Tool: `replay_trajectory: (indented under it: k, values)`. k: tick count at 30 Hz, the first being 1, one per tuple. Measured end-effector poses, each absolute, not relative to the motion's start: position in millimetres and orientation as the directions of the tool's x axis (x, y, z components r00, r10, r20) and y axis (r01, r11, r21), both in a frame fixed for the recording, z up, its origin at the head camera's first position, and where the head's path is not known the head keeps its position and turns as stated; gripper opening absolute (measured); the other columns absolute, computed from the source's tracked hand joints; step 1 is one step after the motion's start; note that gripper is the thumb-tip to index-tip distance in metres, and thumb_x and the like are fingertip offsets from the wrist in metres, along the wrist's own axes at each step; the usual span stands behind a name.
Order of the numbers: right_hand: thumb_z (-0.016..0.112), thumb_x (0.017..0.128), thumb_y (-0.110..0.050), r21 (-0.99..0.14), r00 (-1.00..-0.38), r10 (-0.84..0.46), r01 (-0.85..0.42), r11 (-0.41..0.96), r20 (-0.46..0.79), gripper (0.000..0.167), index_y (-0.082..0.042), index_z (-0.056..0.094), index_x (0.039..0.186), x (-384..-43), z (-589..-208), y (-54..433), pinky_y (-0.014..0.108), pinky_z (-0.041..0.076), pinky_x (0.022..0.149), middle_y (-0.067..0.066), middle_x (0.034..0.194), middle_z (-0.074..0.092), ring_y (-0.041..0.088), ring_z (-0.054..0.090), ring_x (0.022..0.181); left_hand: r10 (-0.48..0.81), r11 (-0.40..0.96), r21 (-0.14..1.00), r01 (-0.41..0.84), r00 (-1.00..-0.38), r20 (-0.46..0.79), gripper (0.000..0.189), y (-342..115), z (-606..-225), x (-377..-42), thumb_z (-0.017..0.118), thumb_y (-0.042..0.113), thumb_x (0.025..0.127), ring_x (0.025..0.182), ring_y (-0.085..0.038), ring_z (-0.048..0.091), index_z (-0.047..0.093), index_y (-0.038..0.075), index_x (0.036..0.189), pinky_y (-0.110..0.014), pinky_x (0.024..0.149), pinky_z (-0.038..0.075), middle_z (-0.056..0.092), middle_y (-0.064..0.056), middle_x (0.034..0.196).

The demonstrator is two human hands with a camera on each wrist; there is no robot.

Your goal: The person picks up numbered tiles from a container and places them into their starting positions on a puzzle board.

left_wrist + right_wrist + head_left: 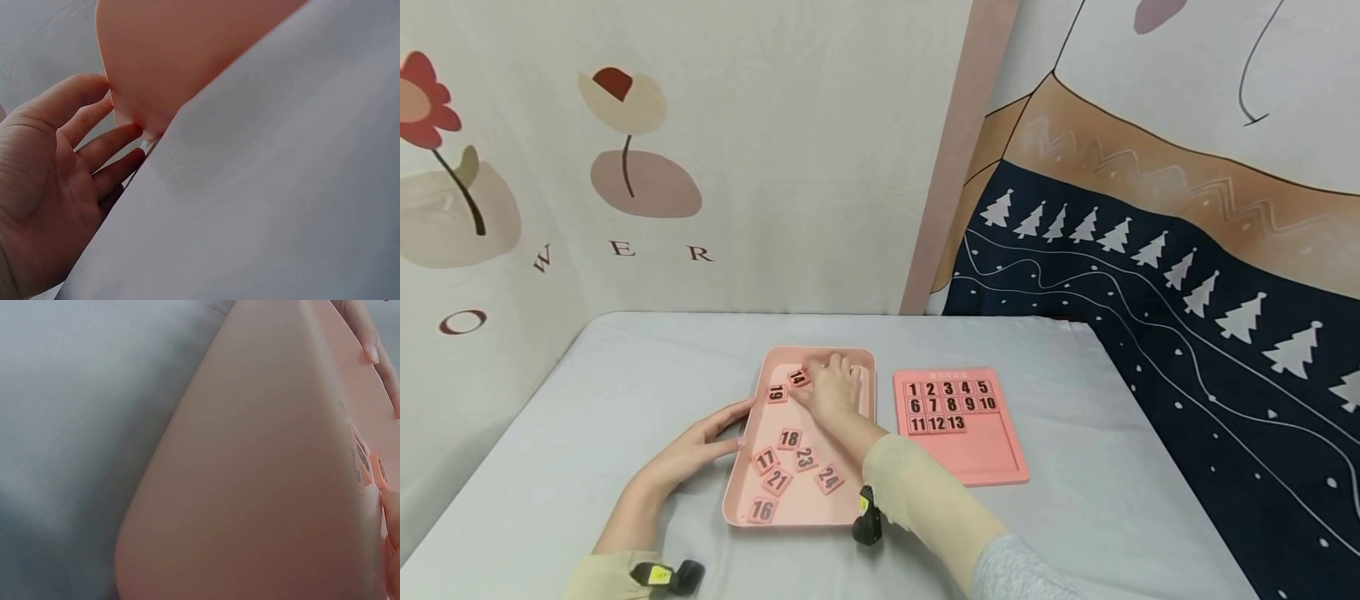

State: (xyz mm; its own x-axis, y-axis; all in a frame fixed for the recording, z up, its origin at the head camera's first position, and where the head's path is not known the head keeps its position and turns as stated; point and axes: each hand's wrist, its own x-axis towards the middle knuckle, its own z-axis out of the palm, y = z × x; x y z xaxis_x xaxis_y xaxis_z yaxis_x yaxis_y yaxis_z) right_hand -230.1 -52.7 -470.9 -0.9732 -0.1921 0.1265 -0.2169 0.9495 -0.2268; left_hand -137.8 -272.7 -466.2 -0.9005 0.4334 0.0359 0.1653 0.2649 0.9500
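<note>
Tabletop (pixel 1097 517): one tray (pixel 805 508), one board (pixel 981 450).

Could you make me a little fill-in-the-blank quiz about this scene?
The highest number on the board is ____.
The board's top row holds ____ tiles.
The tile nearest the right hand reads ____.
At the near left corner of the tray, the tile reads ____.

Missing words: 13; five; 14; 16.
</note>
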Motion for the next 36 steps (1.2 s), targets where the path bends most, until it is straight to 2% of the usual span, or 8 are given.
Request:
replay_trajectory:
  k: [7,17,25,30,36]
  values:
    - [0.062,0.078,-0.068,-0.244,-0.97,-0.187,-0.221,0.944,0.155,0.045,-0.036,0.066,0.11,-229.9,-471.4,-53.5,0.032,0.033,0.078,-0.003,0.099,0.048,0.016,0.039,0.089,0.424,0.275,0.95,0.149,-0.905,0.02,0.06,-273.2,-466.6,-137.2,0.059,0.009,0.094,0.126,0.009,0.032,0.033,-0.001,0.147,-0.008,0.1,0.022,0.031,-0.021,0.15]
    - [0.065,0.076,-0.068,-0.294,-0.975,-0.17,-0.206,0.933,0.142,0.047,-0.035,0.065,0.109,-229.3,-472.4,-55.5,0.036,0.037,0.087,-0.003,0.099,0.045,0.017,0.042,0.097,0.417,0.277,0.951,0.138,-0.909,0.011,0.06,-273.5,-466.8,-137.2,0.059,0.01,0.094,0.125,0.009,0.033,0.033,0.0,0.147,-0.008,0.099,0.023,0.031,-0.021,0.15]
    - [0.064,0.075,-0.069,-0.287,-0.976,-0.163,-0.198,0.937,0.142,0.047,-0.035,0.066,0.108,-227.3,-468.4,-55.5,0.036,0.037,0.086,-0.002,0.1,0.046,0.017,0.043,0.096,0.412,0.277,0.951,0.134,-0.911,0.008,0.06,-273.6,-467.2,-137.7,0.06,0.01,0.094,0.125,0.009,0.033,0.033,-0.001,0.147,-0.008,0.099,0.023,0.031,-0.021,0.15]
    - [0.067,0.075,-0.065,-0.29,-0.974,-0.162,-0.203,0.935,0.159,0.042,-0.034,0.066,0.104,-227.3,-467.9,-55.4,0.037,0.037,0.084,-0.002,0.099,0.047,0.018,0.044,0.095,0.416,0.275,0.951,0.141,-0.909,0.014,0.061,-273.6,-467.6,-138.1,0.06,0.01,0.094,0.126,0.008,0.033,0.032,-0.001,0.147,-0.008,0.1,0.023,0.03,-0.022,0.15]
    - [0.069,0.075,-0.058,-0.304,-0.977,-0.164,-0.199,0.932,0.137,0.041,-0.034,0.066,0.109,-227.9,-469.4,-55.7,0.037,0.036,0.086,-0.003,0.102,0.047,0.018,0.043,0.098,0.423,0.267,0.952,0.149,-0.906,0.023,0.06,-273.7,-467.7,-138.5,0.059,0.009,0.094,0.125,0.009,0.033,0.032,-0.002,0.147,-0.008,0.1,0.023,0.03,-0.022,0.15]
